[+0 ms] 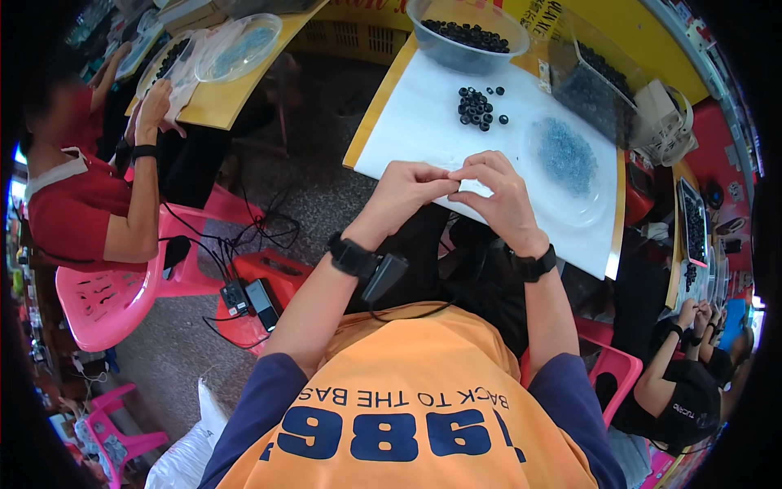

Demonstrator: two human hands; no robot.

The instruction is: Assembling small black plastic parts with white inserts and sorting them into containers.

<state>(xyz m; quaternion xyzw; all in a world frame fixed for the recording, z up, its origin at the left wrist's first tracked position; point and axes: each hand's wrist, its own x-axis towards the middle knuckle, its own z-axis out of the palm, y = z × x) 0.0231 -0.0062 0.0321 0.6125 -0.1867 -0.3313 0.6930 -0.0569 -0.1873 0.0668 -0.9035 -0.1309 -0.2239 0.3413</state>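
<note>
Both hands meet fingertip to fingertip just above the near edge of the desk (423, 134), which is covered by a white sheet. The left hand (405, 189) and right hand (494, 196) are each pinched closed, thumbs against forefingers, apparently around something very small; the piece itself is hidden between the fingers, so I cannot tell what it is. Holding it close to the body, over the sheet, would let anything dropped land where it shows plainly.

The supplies sit in easy reach ahead of the hands: a small heap of black rings (478, 107) lies loose on the white sheet, well apart from the fingers, and a clear plate of pale blue beads (568, 156) rests to the right of it. Farther back stands a clear bowl of black rings (466, 37), likely the bulk stock, with a clear bin (599, 85) of more dark pieces beside it.

At another desk to the left a person in red (77, 204) works over similar clear dishes
</note>
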